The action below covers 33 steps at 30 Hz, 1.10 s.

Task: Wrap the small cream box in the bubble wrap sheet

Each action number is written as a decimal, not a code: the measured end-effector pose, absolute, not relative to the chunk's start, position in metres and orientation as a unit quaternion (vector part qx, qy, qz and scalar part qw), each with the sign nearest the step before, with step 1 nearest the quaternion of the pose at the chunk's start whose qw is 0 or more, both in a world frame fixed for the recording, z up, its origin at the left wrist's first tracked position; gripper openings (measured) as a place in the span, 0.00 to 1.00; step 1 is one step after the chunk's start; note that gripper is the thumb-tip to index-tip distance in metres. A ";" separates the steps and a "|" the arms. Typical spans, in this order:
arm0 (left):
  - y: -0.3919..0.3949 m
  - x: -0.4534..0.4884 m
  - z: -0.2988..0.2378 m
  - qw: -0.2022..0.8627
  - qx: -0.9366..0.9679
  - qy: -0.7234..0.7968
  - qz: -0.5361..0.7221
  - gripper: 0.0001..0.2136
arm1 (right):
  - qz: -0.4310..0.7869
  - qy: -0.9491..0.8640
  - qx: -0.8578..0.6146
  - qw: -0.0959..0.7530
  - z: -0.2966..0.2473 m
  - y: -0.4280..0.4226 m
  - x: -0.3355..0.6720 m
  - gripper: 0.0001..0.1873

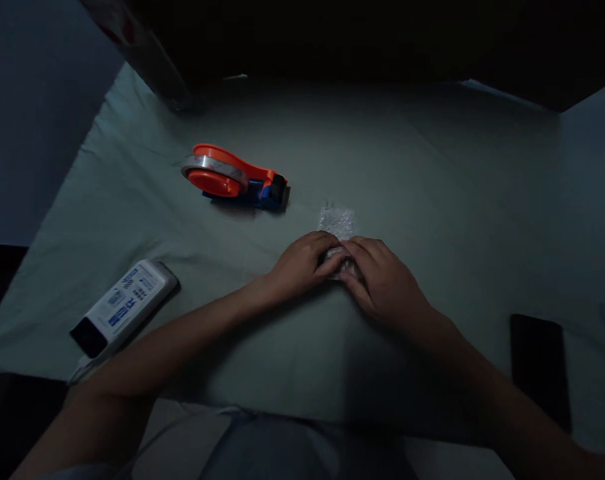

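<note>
A small piece of clear bubble wrap [338, 220] lies on the pale green cloth, partly under my hands. My left hand [307, 261] grips its near part from the left, thumb and fingers closed on it. From the right, my right hand [382, 277] has its fingers curled over the same part, fingertips meeting those of the left. The far end of the bubble wrap spreads flat beyond my fingers. Whether anything is wrapped inside is hidden.
An orange and blue tape dispenser [237, 179] with clear tape stands at the upper left. A white boxy device [127, 303] with a printed label lies at the left. A dark phone-like slab [540, 367] lies at the right. The cloth [432, 173] covers the table; something large and dark stands behind.
</note>
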<state>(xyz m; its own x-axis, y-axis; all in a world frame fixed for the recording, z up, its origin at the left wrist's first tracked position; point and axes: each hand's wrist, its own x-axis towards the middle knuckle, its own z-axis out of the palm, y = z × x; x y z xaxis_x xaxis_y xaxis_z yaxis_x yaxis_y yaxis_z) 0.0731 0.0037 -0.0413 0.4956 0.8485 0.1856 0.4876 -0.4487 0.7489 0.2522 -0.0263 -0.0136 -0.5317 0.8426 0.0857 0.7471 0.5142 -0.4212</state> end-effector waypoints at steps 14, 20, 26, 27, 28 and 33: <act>-0.020 0.062 -0.031 0.343 0.801 0.426 0.244 0.28 | 0.270 -0.854 -0.438 0.073 -0.002 -0.017 0.261 0.23; -0.007 0.064 -0.037 0.303 0.800 0.463 0.229 0.19 | 0.339 -0.825 -0.443 0.089 -0.011 0.006 0.261 0.21; 0.020 0.070 -0.033 0.268 0.804 0.511 0.145 0.19 | 0.212 -0.834 -0.471 0.194 -0.028 0.014 0.255 0.20; 0.023 0.070 -0.032 0.269 0.805 0.511 0.136 0.19 | 0.192 -0.843 -0.460 0.203 -0.030 0.013 0.255 0.21; 0.025 0.071 -0.032 0.275 0.804 0.511 0.131 0.19 | 0.181 -0.854 -0.443 0.205 -0.031 0.011 0.256 0.22; 0.022 0.071 -0.026 0.319 0.749 0.557 0.166 0.15 | 0.174 -0.880 -0.399 0.187 -0.032 0.003 0.261 0.27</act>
